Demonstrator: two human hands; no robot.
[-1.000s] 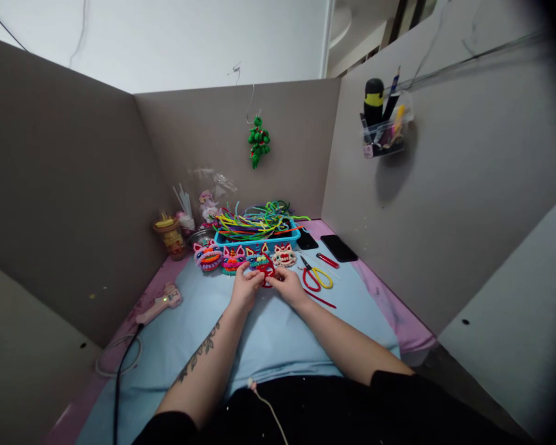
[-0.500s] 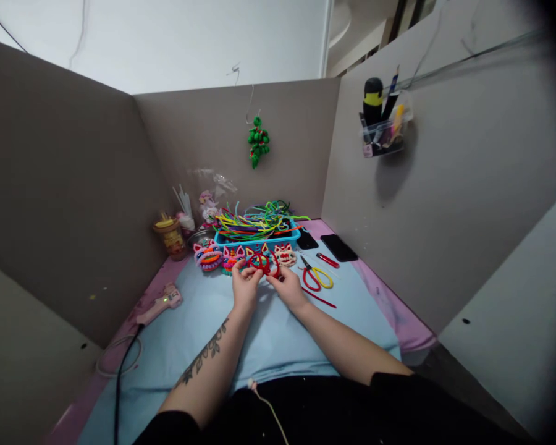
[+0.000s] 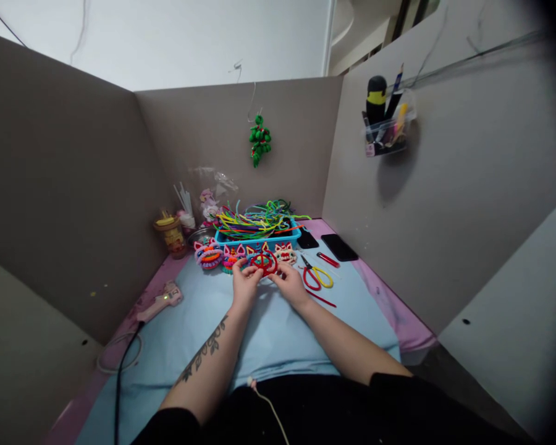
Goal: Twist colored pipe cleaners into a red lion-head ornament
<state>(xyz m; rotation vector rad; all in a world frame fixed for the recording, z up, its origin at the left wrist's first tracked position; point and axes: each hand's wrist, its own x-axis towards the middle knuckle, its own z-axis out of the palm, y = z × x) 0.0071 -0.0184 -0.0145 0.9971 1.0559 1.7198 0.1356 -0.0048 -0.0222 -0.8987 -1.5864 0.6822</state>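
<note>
Between my hands is a red pipe cleaner (image 3: 271,262) bent into round loops, held up just above the table cloth. My left hand (image 3: 246,282) pinches its lower left side. On the lower right side, the fingers of my right hand (image 3: 288,283) are pressed together around it. Right behind the loops stand several colourful pipe-cleaner animal heads, among them a purple and orange one (image 3: 208,254) and a cream and red one (image 3: 285,253). A loose red pipe cleaner (image 3: 322,298) lies by my right wrist.
Scissors (image 3: 317,275) with red and yellow handles lie right of my hands, near a red tool (image 3: 328,259) and a black phone (image 3: 339,247). A blue basket (image 3: 259,242) of pipe cleaners stands behind. At left are a pink glue gun (image 3: 161,301) and a cup (image 3: 171,237).
The red loops have drawn together into a rounder, more compact ring shape. My right hand has shifted slightly, and both hands still hold the pipe cleaner.
</note>
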